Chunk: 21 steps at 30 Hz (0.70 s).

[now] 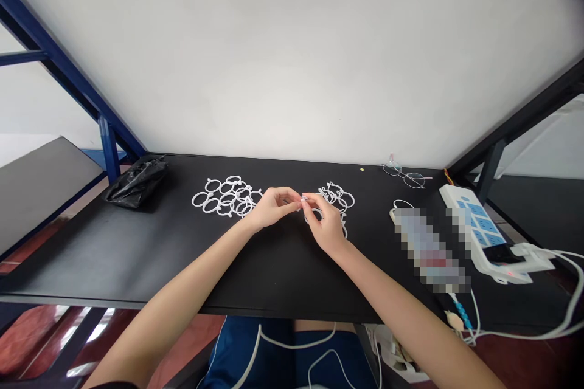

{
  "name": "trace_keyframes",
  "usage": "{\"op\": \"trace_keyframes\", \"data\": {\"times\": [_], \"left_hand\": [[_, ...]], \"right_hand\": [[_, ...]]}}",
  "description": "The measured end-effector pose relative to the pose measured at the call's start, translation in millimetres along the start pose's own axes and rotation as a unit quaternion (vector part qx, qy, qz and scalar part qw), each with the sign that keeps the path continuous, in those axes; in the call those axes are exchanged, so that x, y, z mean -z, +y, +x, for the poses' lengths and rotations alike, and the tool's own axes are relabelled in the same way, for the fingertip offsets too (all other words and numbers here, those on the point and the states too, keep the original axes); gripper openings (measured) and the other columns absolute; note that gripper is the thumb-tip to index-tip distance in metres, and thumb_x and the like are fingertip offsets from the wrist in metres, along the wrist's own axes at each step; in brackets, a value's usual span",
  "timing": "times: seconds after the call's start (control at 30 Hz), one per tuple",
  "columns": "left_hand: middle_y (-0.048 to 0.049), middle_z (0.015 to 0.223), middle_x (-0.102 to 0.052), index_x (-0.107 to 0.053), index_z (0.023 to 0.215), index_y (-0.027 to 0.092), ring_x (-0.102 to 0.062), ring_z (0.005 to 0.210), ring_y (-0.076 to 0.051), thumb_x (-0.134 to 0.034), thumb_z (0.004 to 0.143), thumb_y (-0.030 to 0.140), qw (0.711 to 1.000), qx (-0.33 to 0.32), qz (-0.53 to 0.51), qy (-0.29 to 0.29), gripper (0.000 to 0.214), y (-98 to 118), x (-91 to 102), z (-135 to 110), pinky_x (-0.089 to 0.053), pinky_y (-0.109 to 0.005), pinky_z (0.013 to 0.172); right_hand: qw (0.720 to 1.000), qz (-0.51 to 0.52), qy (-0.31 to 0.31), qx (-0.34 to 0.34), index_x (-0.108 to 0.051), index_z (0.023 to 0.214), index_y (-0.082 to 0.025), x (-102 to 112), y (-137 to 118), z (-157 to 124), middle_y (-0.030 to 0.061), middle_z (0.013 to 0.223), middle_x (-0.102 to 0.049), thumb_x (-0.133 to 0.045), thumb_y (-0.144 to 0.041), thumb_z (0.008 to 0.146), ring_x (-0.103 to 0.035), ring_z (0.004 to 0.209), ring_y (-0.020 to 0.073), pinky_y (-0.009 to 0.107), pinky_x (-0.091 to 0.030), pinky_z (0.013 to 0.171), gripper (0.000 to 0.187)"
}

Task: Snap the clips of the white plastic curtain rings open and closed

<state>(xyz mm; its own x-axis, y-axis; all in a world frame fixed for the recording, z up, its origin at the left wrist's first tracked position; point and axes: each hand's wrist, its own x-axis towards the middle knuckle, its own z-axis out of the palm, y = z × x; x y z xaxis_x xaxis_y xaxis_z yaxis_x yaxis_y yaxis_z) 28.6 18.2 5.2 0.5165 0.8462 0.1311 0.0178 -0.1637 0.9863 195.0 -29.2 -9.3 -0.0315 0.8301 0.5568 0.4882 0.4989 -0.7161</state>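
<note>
My left hand (275, 208) and my right hand (325, 222) meet over the middle of the black table, fingertips almost touching. Both pinch a small white piece (303, 198), mostly covered by the fingers, so its exact shape cannot be made out. To the left of my left hand lies a spread pile of white plastic rings (227, 202) with small knobs on their rims. A smaller group of similar white rings (345, 200) lies beyond and beside my right hand, which partly hides it.
A black plastic bag (139, 181) lies at the table's far left. Eyeglasses (413, 180) rest at the back right. Nearer are a phone (429, 249), blurred out, and a white power strip (474, 219) with plugged-in cables. A white wall stands behind the black table (182, 267).
</note>
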Motion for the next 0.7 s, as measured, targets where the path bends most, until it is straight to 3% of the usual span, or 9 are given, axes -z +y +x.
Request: {"op": "trace_keyframes", "data": {"times": [0.7], "left_hand": [[-0.0051,0.08,-0.068,-0.067,0.084,0.013,-0.064,0.075,-0.015,-0.073,0.076,0.034,1.0,0.017,-0.026,-0.001,0.024,-2.9,-0.7,0.7,-0.051,-0.028,0.072]], "right_hand": [[0.999,-0.007,0.001,0.035,-0.061,0.098,-0.022,-0.5,1.9,-0.3,0.0047,0.087,-0.066,-0.049,-0.024,0.095,-0.064,0.078,0.0174,0.034,-0.057,0.072,0.013]]}}
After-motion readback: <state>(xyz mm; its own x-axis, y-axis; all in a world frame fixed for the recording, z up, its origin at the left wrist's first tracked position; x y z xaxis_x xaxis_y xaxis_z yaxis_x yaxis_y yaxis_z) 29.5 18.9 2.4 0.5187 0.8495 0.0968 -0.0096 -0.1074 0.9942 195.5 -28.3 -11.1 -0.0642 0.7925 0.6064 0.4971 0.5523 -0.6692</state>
